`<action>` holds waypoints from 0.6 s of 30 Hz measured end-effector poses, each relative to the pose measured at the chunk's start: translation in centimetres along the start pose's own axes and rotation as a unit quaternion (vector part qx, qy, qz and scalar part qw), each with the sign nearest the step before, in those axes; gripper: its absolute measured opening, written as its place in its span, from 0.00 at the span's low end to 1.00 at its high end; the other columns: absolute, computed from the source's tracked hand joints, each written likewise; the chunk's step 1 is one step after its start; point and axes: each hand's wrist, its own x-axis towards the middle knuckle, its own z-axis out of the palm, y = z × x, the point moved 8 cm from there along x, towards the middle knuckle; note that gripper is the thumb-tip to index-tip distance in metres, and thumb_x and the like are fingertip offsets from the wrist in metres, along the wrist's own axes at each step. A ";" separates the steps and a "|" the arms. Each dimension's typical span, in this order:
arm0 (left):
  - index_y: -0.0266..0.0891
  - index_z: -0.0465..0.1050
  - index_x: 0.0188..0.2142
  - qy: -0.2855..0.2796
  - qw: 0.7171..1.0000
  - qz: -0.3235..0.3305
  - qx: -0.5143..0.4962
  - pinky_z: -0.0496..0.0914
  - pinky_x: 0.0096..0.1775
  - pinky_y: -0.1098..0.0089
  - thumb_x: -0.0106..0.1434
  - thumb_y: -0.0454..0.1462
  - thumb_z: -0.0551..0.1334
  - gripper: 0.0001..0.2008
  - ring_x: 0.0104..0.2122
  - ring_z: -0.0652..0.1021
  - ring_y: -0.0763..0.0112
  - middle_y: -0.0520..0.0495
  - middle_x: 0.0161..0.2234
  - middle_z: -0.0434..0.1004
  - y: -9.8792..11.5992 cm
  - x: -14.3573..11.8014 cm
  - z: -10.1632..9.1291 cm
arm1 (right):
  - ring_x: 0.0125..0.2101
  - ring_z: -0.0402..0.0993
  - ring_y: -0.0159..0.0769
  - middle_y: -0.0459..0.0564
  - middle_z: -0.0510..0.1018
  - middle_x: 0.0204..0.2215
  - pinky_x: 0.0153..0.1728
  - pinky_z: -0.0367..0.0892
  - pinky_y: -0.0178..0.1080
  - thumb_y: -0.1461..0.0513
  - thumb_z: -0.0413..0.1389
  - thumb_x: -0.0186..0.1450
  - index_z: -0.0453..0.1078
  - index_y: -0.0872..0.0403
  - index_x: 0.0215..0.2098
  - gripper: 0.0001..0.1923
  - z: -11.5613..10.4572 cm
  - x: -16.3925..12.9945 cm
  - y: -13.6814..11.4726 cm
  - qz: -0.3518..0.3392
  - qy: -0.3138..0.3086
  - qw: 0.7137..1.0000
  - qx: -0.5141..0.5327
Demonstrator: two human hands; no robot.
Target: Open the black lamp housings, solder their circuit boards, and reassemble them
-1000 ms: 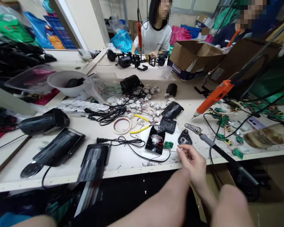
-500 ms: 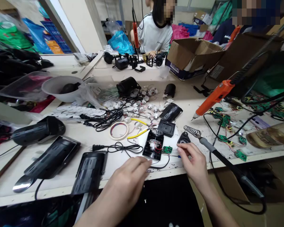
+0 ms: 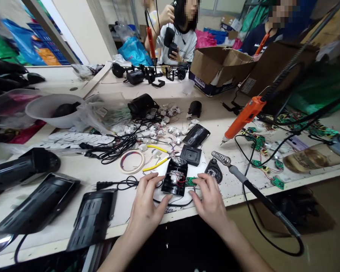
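Observation:
An opened black plastic housing [image 3: 166, 186] lies in front of me with a motor-like part and red wires inside. Wires link it to a small green circuit board [image 3: 190, 181] at its right side. My left hand [image 3: 147, 200] is left of the housing, thumb and fingers spread, the thumb close to its lower edge. With fingers and thumb apart, my right hand [image 3: 211, 200] reaches to the board's right edge; whether a fingertip touches it I cannot tell. A black cord [image 3: 178, 204] loops between the hands. Behind the board sits a dark rounded part [image 3: 214, 170].
A soldering iron [image 3: 252, 189] rests in its coil holder at right, below a hanging orange electric screwdriver [image 3: 245, 117]. Yellow-handled pliers [image 3: 155, 164], a tape roll [image 3: 132, 161] and a black cover [image 3: 190, 155] lie behind. Black housings [image 3: 92, 215] stand left. Two people work opposite.
My left hand has moved left and spread beside the housing. My right hand has come left from the dark rounded part to the circuit board. A co-worker opposite has raised a black device.

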 end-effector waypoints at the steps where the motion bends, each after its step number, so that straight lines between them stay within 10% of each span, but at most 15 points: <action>1: 0.42 0.65 0.54 -0.007 1.000 0.005 0.003 0.75 0.50 0.56 0.64 0.40 0.63 0.19 0.54 0.71 0.56 0.39 0.53 0.64 0.0 0.0 0.2 | 0.48 0.69 0.49 0.60 0.69 0.46 0.47 0.72 0.52 0.66 0.53 0.68 0.67 0.56 0.49 0.11 0.2 0.1 0.1 0.007 -0.001 1.000 0.004; 18: 0.43 0.66 0.53 -0.028 0.999 0.031 -0.026 0.78 0.41 0.64 0.63 0.37 0.63 0.19 0.46 0.76 0.62 0.42 0.49 0.70 0.2 0.9 0.7 | 0.47 0.71 0.41 0.58 0.68 0.46 0.46 0.76 0.42 0.71 0.50 0.68 0.65 0.56 0.51 0.15 -0.6 0.8 -0.1 -0.001 0.010 0.995 0.104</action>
